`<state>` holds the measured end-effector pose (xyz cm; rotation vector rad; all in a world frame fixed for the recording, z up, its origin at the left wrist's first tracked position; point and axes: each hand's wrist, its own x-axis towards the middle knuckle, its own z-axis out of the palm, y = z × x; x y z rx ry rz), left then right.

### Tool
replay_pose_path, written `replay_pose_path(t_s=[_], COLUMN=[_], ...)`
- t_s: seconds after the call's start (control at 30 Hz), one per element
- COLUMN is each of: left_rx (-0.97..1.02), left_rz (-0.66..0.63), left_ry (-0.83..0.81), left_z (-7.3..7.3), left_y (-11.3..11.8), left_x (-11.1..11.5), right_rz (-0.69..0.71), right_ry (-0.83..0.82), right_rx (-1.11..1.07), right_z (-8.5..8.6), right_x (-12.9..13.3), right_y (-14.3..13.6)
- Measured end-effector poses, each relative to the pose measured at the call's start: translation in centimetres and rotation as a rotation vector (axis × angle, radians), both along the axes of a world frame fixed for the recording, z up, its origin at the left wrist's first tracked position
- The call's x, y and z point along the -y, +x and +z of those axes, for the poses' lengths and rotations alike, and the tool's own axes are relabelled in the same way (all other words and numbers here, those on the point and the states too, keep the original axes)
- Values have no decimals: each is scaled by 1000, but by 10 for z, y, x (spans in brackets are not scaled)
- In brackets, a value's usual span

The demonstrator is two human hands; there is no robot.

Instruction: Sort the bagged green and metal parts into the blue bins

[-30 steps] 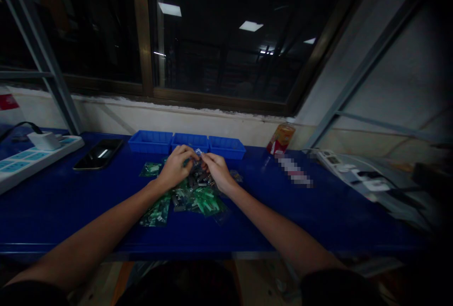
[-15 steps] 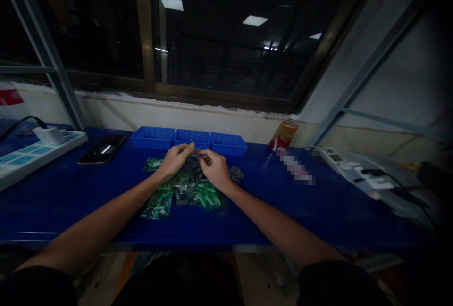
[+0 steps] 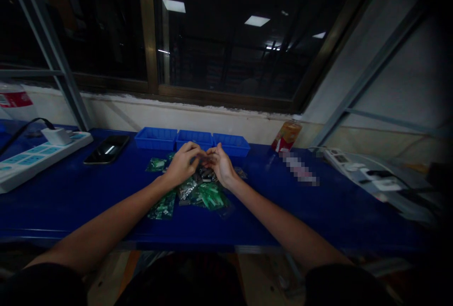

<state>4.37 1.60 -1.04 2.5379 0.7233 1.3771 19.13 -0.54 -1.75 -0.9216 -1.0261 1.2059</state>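
Observation:
My left hand (image 3: 183, 163) is above a pile of small clear and green plastic packets (image 3: 208, 195), its fingers bent and its fingertips drawn together. Whatever may be in them is too small and dark to make out. Facing it, my right hand (image 3: 223, 167) is turned partly palm up, thumb raised and apart from the loosely curved fingers. The fingertips of both hands meet or nearly meet over the pile. Small grey metallic-looking pieces (image 3: 207, 173) show between the hands. More green packets (image 3: 163, 208) lie under my left wrist.
Three blue bins (image 3: 155, 138) stand in a row behind the hands on the blue table (image 3: 106, 197). To the left are a phone (image 3: 106, 149) and a white power strip (image 3: 46, 155). On the right are a drink bottle (image 3: 286, 137) and another power strip with cables (image 3: 348, 167).
My hands were pinching a thin clear piece between them. Now my right hand has turned palm up with its thumb lifted, and my left fingers have curled over towards it. The view has shifted slightly.

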Motion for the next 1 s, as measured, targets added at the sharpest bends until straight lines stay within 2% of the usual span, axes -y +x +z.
replay_pose_path(t_s=[0.2,0.3,0.37,0.47,0.53,0.6,0.77,0.9,1.0], left_rx=[17,-13,-56,-88,-103,-125,-168,-173,-175], left_rz=[-4,-69,-108,-97,-81,-65,-27,-13,-11], left_ry=[88,11,-68,-173,-226,-229,-115,-1,84], left_z=[1,1,0,-5,-9,-12,-13,-13,-15], left_y=[-5,-10,-13,-19,-22,-22,-17,-18,-19], left_x=[-8,-21,-29,-36,-35,-31,-22,-22,-23], right_rz=[42,-59,-169,-296,-288,-228,-190,-239,-183], right_ry=[91,158,234,435,550,589,493,372,227], right_rx=[113,234,385,703,876,956,871,679,447], right_z=[-5,-7,-5,-1,0,-3,-17,-20,-16], right_x=[-2,-2,-1,3,6,6,0,-9,-12], right_y=[-5,-8,-8,-5,-5,-6,-9,-4,0])
